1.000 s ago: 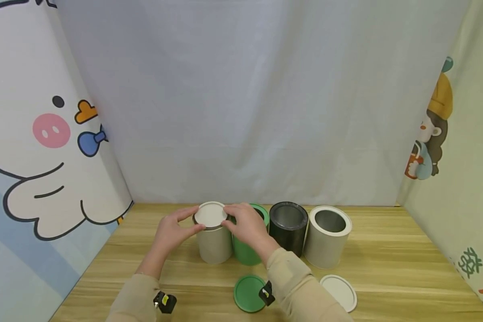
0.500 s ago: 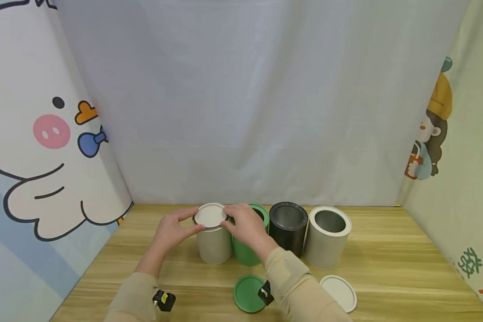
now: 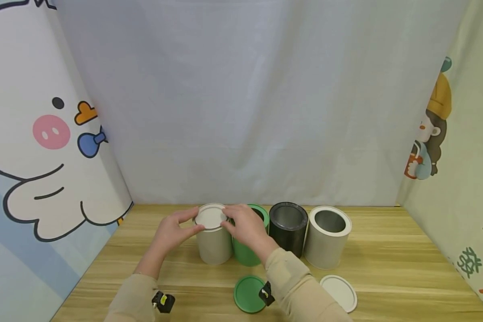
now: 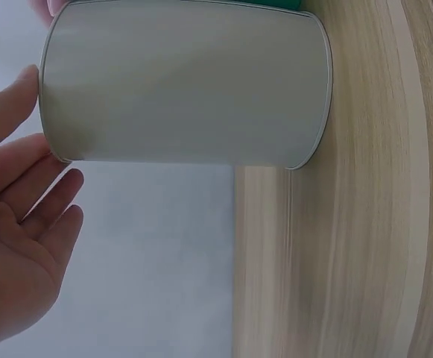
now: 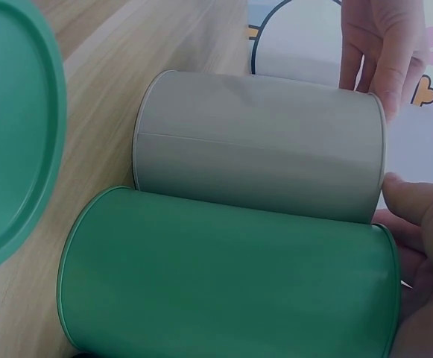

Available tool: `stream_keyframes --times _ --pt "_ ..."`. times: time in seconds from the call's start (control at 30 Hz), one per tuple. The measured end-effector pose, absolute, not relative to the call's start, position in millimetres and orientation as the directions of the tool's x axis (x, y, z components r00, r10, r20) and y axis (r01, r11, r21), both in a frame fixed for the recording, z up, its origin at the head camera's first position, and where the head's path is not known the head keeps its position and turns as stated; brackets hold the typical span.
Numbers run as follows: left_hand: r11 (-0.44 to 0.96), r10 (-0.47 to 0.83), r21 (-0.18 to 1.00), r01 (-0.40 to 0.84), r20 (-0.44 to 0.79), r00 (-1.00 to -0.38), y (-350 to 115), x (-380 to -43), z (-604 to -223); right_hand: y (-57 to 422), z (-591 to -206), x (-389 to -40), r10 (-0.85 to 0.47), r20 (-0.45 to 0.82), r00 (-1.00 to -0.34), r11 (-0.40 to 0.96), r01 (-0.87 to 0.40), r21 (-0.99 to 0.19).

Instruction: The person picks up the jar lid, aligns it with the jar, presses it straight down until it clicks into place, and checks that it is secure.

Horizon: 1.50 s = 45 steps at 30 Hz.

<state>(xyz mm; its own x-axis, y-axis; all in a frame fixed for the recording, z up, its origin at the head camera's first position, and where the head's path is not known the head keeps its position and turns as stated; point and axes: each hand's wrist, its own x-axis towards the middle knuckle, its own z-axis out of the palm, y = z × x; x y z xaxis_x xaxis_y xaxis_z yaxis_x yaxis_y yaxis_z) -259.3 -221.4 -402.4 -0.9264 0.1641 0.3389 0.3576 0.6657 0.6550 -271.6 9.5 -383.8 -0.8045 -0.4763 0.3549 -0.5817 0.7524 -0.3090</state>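
A white round lid (image 3: pixel 211 216) lies on top of the leftmost can (image 3: pixel 214 247), which is light grey and upright on the table. My left hand (image 3: pixel 172 230) holds the lid's left edge between thumb and fingers. On the opposite edge, my right hand (image 3: pixel 247 225) grips it the same way, covering part of the green can's opening. The green can (image 5: pixel 223 276) stands right beside the grey one. In the left wrist view, my left thumb and fingertips (image 4: pixel 68 179) are at the can's top rim.
To the right stand a black can (image 3: pixel 288 243) and an open off-white can (image 3: pixel 325 250), in one row with the others. Nearer me lie a green lid (image 3: pixel 248 295) and another white lid (image 3: pixel 340 293) beside my right sleeve (image 3: pixel 299 286). A grey curtain (image 3: pixel 241 112) hangs behind the table (image 3: pixel 406 268).
The white lid has sunk slightly onto the grey can, and the dark gap under its front edge has gone. Both hands keep their places at its edges.
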Motion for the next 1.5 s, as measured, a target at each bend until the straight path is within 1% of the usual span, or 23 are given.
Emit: stream_keyframes --times 0.23,0.33,0.4,0.57,0.73,0.87,1.17,1.5 --pt "0.708 0.258 0.516 0.482 0.446 -0.857 -220 -259 -403 8 -384 -271 -0.476 0.357 -0.804 0.756 -0.581 -0.301" --pt "0.717 0.299 0.468 0.516 0.462 -0.835 -219 -259 -401 6 -384 -271 -0.468 0.368 -0.803 0.763 -0.578 -0.290" --pt "0.723 0.314 0.452 0.522 0.458 -0.832 -219 -259 -401 5 -384 -271 -0.463 0.377 -0.802 0.768 -0.575 -0.281" --pt "0.734 0.317 0.466 0.494 0.409 -0.856 -218 -259 -397 3 -385 -271 -0.448 0.386 -0.806 0.776 -0.565 -0.281" --pt "0.733 0.304 0.504 0.457 0.358 -0.883 -217 -260 -394 4 -384 -271 -0.428 0.365 -0.827 0.774 -0.544 -0.324" --pt "0.728 0.284 0.531 0.434 0.343 -0.896 -217 -261 -395 3 -383 -271 -0.424 0.351 -0.835 0.774 -0.535 -0.339" --pt "0.719 0.251 0.573 0.392 0.312 -0.916 -217 -260 -394 3 -383 -269 -0.429 0.355 -0.830 0.775 -0.541 -0.326" --pt "0.706 0.230 0.605 0.369 0.297 -0.927 -215 -259 -391 3 -384 -270 -0.448 0.363 -0.817 0.790 -0.551 -0.268"
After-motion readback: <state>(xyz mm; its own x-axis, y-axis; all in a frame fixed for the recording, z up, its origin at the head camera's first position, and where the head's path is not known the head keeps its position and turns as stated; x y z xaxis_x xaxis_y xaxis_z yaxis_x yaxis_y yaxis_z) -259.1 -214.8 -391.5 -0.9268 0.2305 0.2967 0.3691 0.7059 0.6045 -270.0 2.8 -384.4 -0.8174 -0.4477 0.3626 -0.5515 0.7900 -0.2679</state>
